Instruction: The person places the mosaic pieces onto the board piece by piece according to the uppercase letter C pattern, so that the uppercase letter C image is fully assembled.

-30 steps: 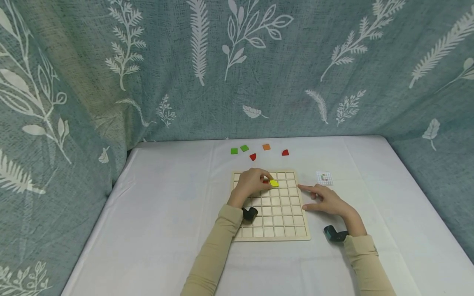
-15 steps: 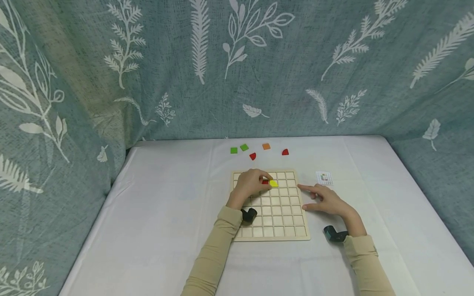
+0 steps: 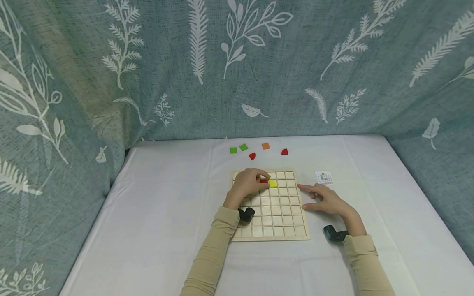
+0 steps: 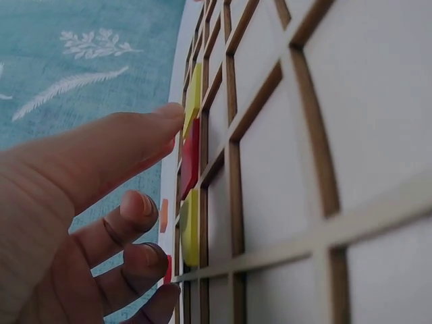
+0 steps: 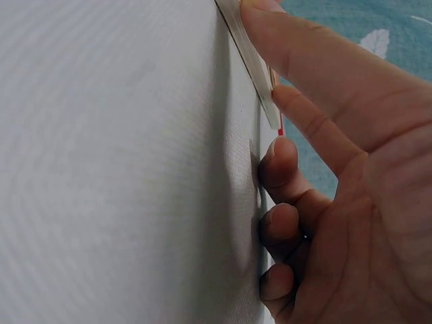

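Observation:
On the wooden grid board (image 3: 272,220), a yellow square tile (image 3: 273,183) lies level in a cell near the far side. My left hand (image 3: 247,181) is at its left edge, with thumb and index fingertips apart. A red tile (image 3: 263,181) shows between those fingers. In the left wrist view the thumb tip meets the yellow tile (image 4: 194,91), and another yellow tile (image 4: 191,229) sits beyond the red tile (image 4: 191,158); from the head the hand hides it. My right hand (image 3: 328,200) touches the board's right edge with extended index finger and thumb, other fingers bent.
Behind the board lie two green squares (image 3: 233,150), an orange square (image 3: 266,146) and two red quarter-round tiles (image 3: 284,151). A small printed pattern card (image 3: 324,177) is right of the board. A patterned curtain (image 3: 281,102) hangs behind the white table (image 3: 159,205).
The yellow tile was tilted in the left fingers and now lies flat in its cell. The left hand has since drawn slightly left off it. The right hand has kept still.

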Demonstrator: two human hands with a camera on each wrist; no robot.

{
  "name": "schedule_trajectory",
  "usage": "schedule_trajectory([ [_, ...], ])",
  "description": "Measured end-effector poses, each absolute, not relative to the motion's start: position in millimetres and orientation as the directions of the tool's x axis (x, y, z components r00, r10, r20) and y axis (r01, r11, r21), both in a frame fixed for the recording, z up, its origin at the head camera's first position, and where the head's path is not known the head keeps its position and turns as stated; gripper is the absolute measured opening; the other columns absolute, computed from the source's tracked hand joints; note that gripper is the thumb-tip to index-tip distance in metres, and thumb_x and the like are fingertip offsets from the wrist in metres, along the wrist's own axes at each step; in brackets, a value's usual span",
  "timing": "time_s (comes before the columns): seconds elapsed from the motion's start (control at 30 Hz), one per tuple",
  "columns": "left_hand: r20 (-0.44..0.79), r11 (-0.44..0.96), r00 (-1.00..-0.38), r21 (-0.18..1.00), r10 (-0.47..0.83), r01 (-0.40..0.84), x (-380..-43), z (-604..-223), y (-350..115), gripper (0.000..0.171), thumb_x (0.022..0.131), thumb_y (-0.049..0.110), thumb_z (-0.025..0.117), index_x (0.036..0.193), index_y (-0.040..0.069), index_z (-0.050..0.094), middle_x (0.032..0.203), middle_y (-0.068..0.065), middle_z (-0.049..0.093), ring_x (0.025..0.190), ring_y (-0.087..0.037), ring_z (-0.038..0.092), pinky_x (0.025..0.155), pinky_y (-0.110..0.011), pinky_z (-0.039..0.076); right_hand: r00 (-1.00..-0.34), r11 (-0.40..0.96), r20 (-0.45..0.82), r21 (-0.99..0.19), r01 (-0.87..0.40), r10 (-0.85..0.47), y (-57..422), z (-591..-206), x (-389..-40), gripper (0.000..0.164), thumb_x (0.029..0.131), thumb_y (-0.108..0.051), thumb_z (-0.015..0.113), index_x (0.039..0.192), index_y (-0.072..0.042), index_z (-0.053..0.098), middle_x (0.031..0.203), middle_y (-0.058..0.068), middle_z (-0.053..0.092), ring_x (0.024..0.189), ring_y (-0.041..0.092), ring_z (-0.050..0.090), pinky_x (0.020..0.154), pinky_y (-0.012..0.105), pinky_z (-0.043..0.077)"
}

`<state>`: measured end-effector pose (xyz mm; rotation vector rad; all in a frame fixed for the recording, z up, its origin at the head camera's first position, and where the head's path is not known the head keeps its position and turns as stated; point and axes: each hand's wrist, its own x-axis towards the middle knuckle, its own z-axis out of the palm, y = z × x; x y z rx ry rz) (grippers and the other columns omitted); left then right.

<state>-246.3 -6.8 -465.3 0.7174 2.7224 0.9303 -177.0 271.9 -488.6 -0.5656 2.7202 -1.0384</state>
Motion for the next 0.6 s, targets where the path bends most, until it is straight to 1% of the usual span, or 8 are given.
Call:
schedule_trajectory([
  [0.17, -0.002, 0.678, -0.876, 0.635, 0.482, 0.371, -249, -464, -14, 0.027, 0.083, 0.027, 0.070, 0.108, 0.018, 0.071, 0.058, 0.003, 0.053, 0.048, -0.008, 0.036, 0.045, -0.021, 0.026, -0.913, 0.681, -0.025, -0.674, -0.286, -0.408, 271, -487, -177, 0.067, 0.074, -0.032, 0.077, 0.133, -0.010, 0.052, 0.077, 0.000, 0.041, 0.067, 0.011, 0.033, 0.059, 0.022, 0.028],
  [0.33, 0.011, 0.664, -0.886, 0.658, 0.463, 0.355, -253, -462, -24, 0.028, 0.084, 0.026, 0.069, 0.109, 0.016, 0.070, 0.060, 0.001, 0.050, 0.048, -0.009, 0.032, 0.046, -0.023, 0.024, -0.913, 0.681, -0.022, -0.673, -0.288, -0.408, 272, -486, -178, 0.067, 0.074, -0.032, 0.077, 0.133, -0.010, 0.052, 0.076, 0.000, 0.041, 0.068, 0.010, 0.033, 0.059, 0.023, 0.028],
  [0.6, 0.013, 0.617, -0.892, 0.717, 0.452, 0.323, -265, -462, -45, 0.028, 0.085, 0.024, 0.069, 0.110, 0.014, 0.069, 0.065, -0.001, 0.051, 0.047, -0.010, 0.031, 0.046, -0.023, 0.026, -0.914, 0.687, -0.034, -0.671, -0.279, -0.405, 272, -488, -178, 0.068, 0.074, -0.033, 0.077, 0.133, -0.011, 0.052, 0.077, 0.000, 0.041, 0.069, 0.012, 0.034, 0.060, 0.023, 0.029],
])
